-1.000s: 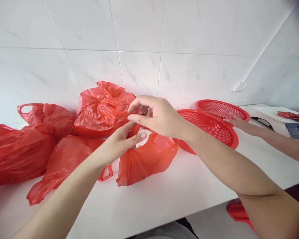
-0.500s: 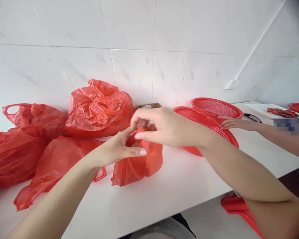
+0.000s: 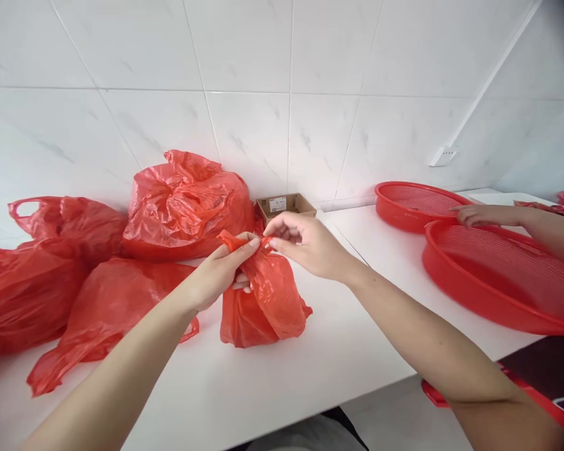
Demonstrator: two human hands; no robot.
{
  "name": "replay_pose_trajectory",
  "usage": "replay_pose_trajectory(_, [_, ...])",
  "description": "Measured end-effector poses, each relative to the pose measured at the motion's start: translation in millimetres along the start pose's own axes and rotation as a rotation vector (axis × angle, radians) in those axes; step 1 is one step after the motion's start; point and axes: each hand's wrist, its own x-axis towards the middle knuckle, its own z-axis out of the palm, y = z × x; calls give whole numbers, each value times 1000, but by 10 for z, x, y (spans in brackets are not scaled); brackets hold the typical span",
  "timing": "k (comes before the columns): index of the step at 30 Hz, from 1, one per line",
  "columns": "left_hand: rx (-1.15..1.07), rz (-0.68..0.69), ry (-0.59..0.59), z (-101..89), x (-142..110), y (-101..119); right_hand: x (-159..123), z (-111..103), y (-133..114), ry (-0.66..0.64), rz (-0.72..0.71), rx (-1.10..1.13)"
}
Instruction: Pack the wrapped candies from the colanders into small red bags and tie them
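Note:
A small filled red plastic bag (image 3: 267,300) stands on the white counter (image 3: 310,369) in front of me. My left hand (image 3: 223,269) pinches one handle strip at the bag's top. My right hand (image 3: 305,241) pinches the other strip just to the right, fingers closed on it. The two strips cross between my hands above the bag.
Several larger red bags (image 3: 183,203) lie at the left against the tiled wall. A small open cardboard box (image 3: 286,204) sits behind the bag. Two red mesh baskets (image 3: 498,269) are at the right, where another person's hand (image 3: 479,215) rests on one.
The bag's top has been gathered and its handles pulled up and crossed. My right hand drew back right. The near red basket has slid to the right, baring the cardboard box.

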Motion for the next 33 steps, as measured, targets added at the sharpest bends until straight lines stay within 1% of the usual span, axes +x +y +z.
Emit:
replay_pose_trajectory(2, [9, 53, -42, 35, 4, -6, -55, 44, -99, 118, -55, 25])
replay_pose_trajectory(3, [22, 75, -55, 37, 7, -11, -91, 63, -163, 149, -87, 15])
replay_pose_trajectory(4, [37, 95, -70, 29, 7, -18, -134, 80, -228, 149, -127, -6])
replay_pose_trajectory(6, [59, 142, -108, -11, 3, -29, -228, 108, -334, 88, -232, -59])
replay_pose_trajectory(8, [121, 186, -140, -52, -14, -34, -305, 130, -364, 30, -310, -81])
replay_pose_trajectory(9, [178, 198, -146, -62, -27, -33, -327, 140, -341, 34, -317, -73])
replay_pose_trajectory(10, [248, 206, -148, -62, -42, -30, -335, 151, -292, 53, -291, -49])
replay_pose_trajectory(11, [324, 209, -153, -52, -57, -26, -331, 163, -220, 70, -234, -13])
replay_pose_trajectory(13, [460, 210, -154, -14, -75, -26, -297, 197, -30, 61, -66, 57])
replay_pose_trajectory(15, [575, 228, -95, 29, -63, -45, -256, 249, 173, 9, 85, 96])
replay_pose_trajectory(16, [648, 253, -30, 46, -45, -64, -241, 279, 262, -5, 129, 109])
replay_pose_trajectory(17, [733, 294, 52, 57, -20, -88, -231, 308, 336, 1, 153, 128])
replay_pose_trajectory(19, [891, 424, 212, 67, 38, -151, -228, 356, 435, 29, 160, 192])
replay_pose_trajectory(20, [941, 496, 266, 68, 66, -188, -233, 371, 463, 35, 155, 232])
replay_pose_trajectory(22, [977, 615, 315, 65, 107, -271, -253, 385, 498, 10, 147, 312])
replay_pose_trajectory(24, [965, 670, 329, 58, 126, -365, -286, 392, 540, -33, 163, 387])
replay_pose_trajectory(25, [952, 671, 338, 54, 128, -417, -308, 400, 574, -41, 180, 414])
replay_pose_trajectory(27, [910, 632, 362, 46, 129, -523, -359, 434, 670, -13, 217, 451])
replay_pose_trajectory(30, [838, 524, 374, 39, 132, -660, -436, 497, 829, 81, 261, 505])
replay_pose_trajectory(33, [721, 439, 349, 49, 144, -716, -458, 486, 886, 115, 274, 507])
